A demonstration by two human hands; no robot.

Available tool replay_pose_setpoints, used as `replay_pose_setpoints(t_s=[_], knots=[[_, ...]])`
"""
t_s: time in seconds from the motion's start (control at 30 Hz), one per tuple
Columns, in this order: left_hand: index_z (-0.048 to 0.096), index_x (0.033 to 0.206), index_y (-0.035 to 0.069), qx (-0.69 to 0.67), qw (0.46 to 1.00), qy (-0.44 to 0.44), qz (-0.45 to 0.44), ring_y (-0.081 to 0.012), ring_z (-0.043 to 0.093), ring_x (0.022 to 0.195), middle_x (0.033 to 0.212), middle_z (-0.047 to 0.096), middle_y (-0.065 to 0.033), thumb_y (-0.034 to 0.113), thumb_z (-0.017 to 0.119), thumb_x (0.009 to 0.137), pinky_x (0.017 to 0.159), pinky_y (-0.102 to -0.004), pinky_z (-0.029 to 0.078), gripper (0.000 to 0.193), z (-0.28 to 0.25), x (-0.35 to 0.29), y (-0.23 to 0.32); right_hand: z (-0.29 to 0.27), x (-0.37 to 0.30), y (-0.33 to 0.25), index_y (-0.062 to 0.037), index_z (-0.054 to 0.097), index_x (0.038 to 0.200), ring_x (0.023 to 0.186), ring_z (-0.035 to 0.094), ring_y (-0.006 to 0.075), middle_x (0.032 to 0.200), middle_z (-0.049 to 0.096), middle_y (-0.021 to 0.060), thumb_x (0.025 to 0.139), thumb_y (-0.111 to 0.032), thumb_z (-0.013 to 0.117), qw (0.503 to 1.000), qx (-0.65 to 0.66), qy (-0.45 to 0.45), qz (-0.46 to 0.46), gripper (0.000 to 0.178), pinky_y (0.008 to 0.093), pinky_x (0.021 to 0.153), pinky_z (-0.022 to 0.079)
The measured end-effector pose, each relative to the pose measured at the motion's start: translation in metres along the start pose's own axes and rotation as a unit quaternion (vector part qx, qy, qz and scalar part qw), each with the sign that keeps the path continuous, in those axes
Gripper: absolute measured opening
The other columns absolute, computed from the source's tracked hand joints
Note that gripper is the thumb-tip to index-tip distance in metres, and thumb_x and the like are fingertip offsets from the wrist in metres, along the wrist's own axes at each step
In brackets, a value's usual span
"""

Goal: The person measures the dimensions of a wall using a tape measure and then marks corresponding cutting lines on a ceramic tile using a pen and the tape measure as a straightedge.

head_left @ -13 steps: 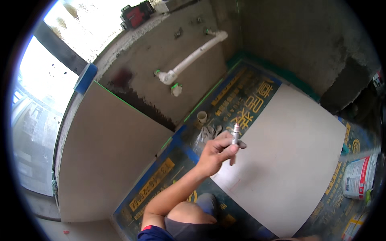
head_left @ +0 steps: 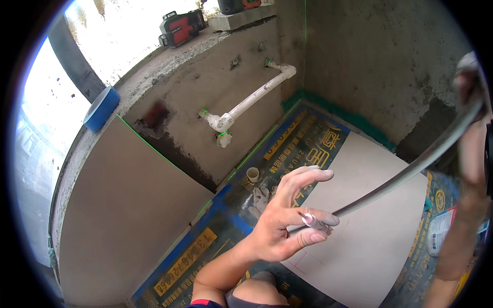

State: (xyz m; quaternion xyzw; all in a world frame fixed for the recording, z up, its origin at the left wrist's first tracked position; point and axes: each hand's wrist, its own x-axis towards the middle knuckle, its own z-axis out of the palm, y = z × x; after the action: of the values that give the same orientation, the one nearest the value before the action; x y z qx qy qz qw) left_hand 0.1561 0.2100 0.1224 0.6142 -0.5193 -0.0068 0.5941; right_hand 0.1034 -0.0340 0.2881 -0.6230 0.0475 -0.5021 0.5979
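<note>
In the middle, my left hand [head_left: 287, 220] pinches a slim, light-coloured marker pen [head_left: 314, 222] between thumb and forefinger, with the other fingers stretched out. Underneath lies a large pale tile [head_left: 380, 179] with thin red lines near its close edge. At the far right my right hand [head_left: 466, 74] is raised and smeared by motion, closed round the upper part of a long metal straightedge [head_left: 400, 177]. The straightedge slants down leftward over the tile. Its low end passes behind my left forefinger, so I cannot tell whether the left hand touches it.
A second large tile [head_left: 138, 205] covers the lower wall at left. White pipe [head_left: 257, 97] juts from the wall. A red laser level [head_left: 181, 30] and blue tape roll [head_left: 101, 109] sit on the ledge. A cup [head_left: 252, 174], gloves [head_left: 259, 200] and a white bucket [head_left: 439, 231] stand around.
My right arm has come into view at the right with the straightedge. My left hand has turned and spread its fingers, tipping the marker pen from upright to slanted. The view has shifted slightly.
</note>
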Motion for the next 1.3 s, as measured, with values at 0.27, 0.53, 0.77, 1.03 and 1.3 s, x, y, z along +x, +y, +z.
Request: replay_pose_setpoints(t_s=[0.27,0.53,0.77,1.03,1.3], knots=[[0.069,0.085,-0.001,-0.058,0.951,-0.008,-0.303,-0.0211,0.061,0.085,0.099,0.059,-0.0134,0.021,0.064,0.093,0.076,-0.033,0.049,0.024,0.005,-0.052,0.008,-0.001,-0.106,0.091,-0.0042,0.047,0.125,0.1,0.064,0.0211,0.105,0.061,0.009,0.102,-0.029,0.048,0.923,0.253,-0.179,0.227,0.033,0.031,0.086,0.052],[0.07,0.097,0.0,-0.192,0.92,0.134,-0.314,-0.0175,0.061,0.093,0.103,0.06,-0.0111,0.019,0.066,0.093,0.078,-0.03,0.051,0.02,0.021,-0.037,0.012,-0.008,-0.182,0.108,-0.0001,0.043,0.134,0.097,0.067,0.0239,0.104,0.066,0.0131,0.087,-0.01,0.07,0.819,0.028,-0.497,0.286,0.055,0.036,0.082,0.053],[0.07,0.098,0.0,0.013,0.97,0.172,-0.173,-0.0145,0.058,0.088,0.099,0.059,-0.0075,0.023,0.066,0.093,0.077,-0.0284,0.048,0.024,0.019,-0.006,0.018,-0.017,-0.18,0.108,-0.0018,0.051,0.121,0.076,0.069,0.0217,0.087,0.068,0.0128,0.095,-0.012,0.059,0.909,-0.032,-0.387,0.15,0.029,0.0344,0.072,0.054],[0.06,0.069,0.0,0.268,0.879,0.296,-0.26,-0.0032,0.038,0.057,0.058,0.045,0.0062,0.02,0.064,0.094,0.051,-0.0217,0.029,0.032,-0.049,-0.014,0.07,-0.062,-0.135,0.134,-0.0077,0.047,0.082,0.06,0.041,0.0054,0.069,0.046,-0.0013,0.101,-0.029,0.051,0.972,0.086,-0.17,0.14,0.03,0.0232,0.056,0.037],[0.049,0.06,0.003,0.368,0.825,0.285,-0.321,-0.0033,0.036,0.05,0.052,0.046,0.002,0.011,0.08,0.078,0.045,-0.0224,0.03,0.036,-0.04,-0.167,0.074,-0.051,-0.121,0.148,0.0006,0.06,0.097,0.054,0.039,0.0041,0.088,0.064,0.0068,0.104,-0.043,0.037,0.972,0.058,-0.1,0.206,0.05,0.0183,0.052,0.033]])
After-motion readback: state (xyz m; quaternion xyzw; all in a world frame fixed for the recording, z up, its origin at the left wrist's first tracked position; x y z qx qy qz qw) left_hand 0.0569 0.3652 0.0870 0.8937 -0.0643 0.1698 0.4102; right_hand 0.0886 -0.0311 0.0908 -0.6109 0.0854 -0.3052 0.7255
